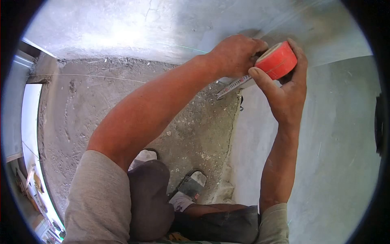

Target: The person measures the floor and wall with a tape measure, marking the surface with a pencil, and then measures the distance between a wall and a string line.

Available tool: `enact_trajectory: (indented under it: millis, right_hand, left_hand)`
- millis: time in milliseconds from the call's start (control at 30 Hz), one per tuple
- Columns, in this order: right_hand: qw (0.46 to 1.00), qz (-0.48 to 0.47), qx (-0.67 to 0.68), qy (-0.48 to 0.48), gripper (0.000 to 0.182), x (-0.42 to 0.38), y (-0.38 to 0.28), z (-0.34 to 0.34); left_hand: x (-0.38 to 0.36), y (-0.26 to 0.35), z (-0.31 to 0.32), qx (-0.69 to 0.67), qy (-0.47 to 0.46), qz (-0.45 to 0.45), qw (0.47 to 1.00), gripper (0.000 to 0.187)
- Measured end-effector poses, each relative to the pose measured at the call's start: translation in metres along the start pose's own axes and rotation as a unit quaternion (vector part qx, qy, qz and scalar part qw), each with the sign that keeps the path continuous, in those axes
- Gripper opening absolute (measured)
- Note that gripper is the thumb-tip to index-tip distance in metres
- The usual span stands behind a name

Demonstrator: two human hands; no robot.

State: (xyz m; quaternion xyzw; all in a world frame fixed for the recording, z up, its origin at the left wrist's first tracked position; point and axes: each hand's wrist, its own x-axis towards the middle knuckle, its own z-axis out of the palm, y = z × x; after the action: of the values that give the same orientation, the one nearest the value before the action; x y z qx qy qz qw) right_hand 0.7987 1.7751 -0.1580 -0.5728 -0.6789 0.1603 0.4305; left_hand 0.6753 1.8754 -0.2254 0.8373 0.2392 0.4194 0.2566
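Observation:
My right hand (286,85) grips a red roll of tape (278,60) between thumb and fingers, with the roll's side tilted up near the wall. Just left of it, my left hand (237,55) is closed close to the wall, its fingertips curled by the roll's edge; whatever they pinch is hidden. Below the left hand, a strip with printed markings like a measuring tape (233,86) slants down towards the floor. Its upper end disappears behind my hands.
A smooth grey wall (122,28) spans the top, meeting another wall (325,142) on the right. A thin string (87,75) runs above the rough dirt-strewn floor (93,101). My shoes (193,185) are below. A white board (31,105) and assorted items lie at left.

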Motion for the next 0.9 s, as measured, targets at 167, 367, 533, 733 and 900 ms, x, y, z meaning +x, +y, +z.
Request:
enact_trajectory:
  millis: [167, 367, 533, 733, 900]
  right_hand:
    - [0.999, -0.029, -0.025, 0.02, 0.083, -0.005, 0.001, -0.002]
    - [0.999, -0.025, -0.019, 0.025, 0.085, -0.01, 0.003, -0.004]
    - [0.999, -0.014, -0.031, 0.028, 0.086, -0.012, 0.0, -0.003]
    - [0.997, -0.026, -0.056, 0.036, 0.093, -0.015, 0.005, 0.0]
    - [0.998, -0.022, -0.046, 0.039, 0.099, -0.015, 0.006, 0.001]
  left_hand:
    - [-0.001, 0.007, 0.002, 0.024, 0.001, -0.009, 1.0, 0.016]
    - [0.0, 0.011, 0.008, 0.011, -0.028, -0.046, 0.998, 0.017]
    - [-0.002, 0.012, 0.008, 0.016, -0.023, -0.036, 0.999, 0.02]
    - [-0.005, 0.011, 0.011, 0.017, -0.005, -0.033, 0.999, 0.019]
    - [-0.004, 0.013, 0.008, 0.008, -0.02, -0.036, 0.999, 0.02]
